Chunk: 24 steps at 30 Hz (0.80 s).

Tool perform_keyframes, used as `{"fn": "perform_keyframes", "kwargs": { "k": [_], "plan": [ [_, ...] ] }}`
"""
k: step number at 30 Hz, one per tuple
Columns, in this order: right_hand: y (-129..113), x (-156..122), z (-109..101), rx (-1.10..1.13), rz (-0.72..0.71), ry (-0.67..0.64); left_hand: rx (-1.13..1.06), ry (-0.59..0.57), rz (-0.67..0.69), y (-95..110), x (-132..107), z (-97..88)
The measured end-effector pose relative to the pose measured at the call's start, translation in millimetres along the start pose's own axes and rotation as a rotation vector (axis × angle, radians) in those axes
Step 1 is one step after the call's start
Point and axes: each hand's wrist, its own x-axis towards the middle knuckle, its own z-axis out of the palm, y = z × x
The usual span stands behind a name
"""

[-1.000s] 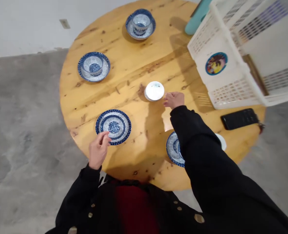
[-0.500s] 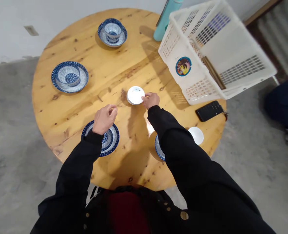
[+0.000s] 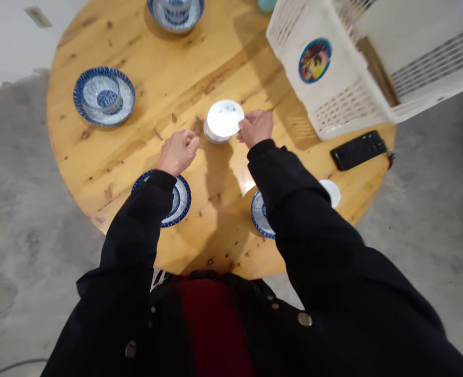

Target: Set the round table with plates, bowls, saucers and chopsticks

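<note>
1. Where your round wooden table (image 3: 215, 63) reaches its middle, a small stack of white dishes (image 3: 224, 121) sits flat on the bare wood, a few thin rims showing below the top one. The top dish is plain white with only faint pale marks near its far edge.
2. You can read no brand or writing on the dishes. The round sticker (image 3: 315, 60) on the white plastic basket (image 3: 345, 99) shows a colourful picture inside a blue border, with no legible words.
3. Your right hand (image 3: 257, 128) is at the stack's right edge, its fingers (image 3: 242, 132) curled and touching the rim. You can't tell from this view whether they are actually clamped on it.
4. Your left hand (image 3: 178, 152) is half curled just left of the stack, apart from it. It shows nothing held, though the curled fingers hide part of the palm, so its grip can't be told.
5. Below your left forearm lies a blue-and-white plate (image 3: 182, 205), partly covered by your sleeve. Below your right forearm is a second blue-and-white plate (image 3: 260, 214), with a white dish (image 3: 332, 191) beyond that arm.
6. Further out, a blue-and-white bowl on a saucer (image 3: 104, 96) stands on the left of the table, and another (image 3: 175, 13) is cut off at the far edge. A black phone (image 3: 359, 150) lies near the basket, which overhangs the table's right side.
</note>
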Motion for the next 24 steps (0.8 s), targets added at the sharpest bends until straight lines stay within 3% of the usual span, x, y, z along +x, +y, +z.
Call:
{"fn": "perform_keyframes", "kwargs": {
  "k": [3, 8, 12, 15, 19, 24],
  "plan": [
    [-13, -31, -14, 0.055, 0.0, -0.064, -0.106, -0.02, 0.008, 10, -25, -0.7],
    [-32, -124, -37, 0.081, -0.006, -0.149, -0.275, -0.139, -0.048, 28, -102, 8.0],
    [-14, -197, -36, 0.078, 0.056, -0.165, -0.429, -0.171, -0.174, 15, -163, 32.2],
    [9, -240, -23, 0.127, 0.137, -0.189, -0.536, -0.118, -0.34, -3, -197, 51.4],
    [32, -276, -1, 0.177, 0.272, -0.18, -0.582, -0.07, -0.459, -23, -222, 66.9],
    [46, -280, 15, 0.137, 0.286, -0.129, -0.552, -0.036, -0.463, -39, -221, 76.5]
  ]
}}
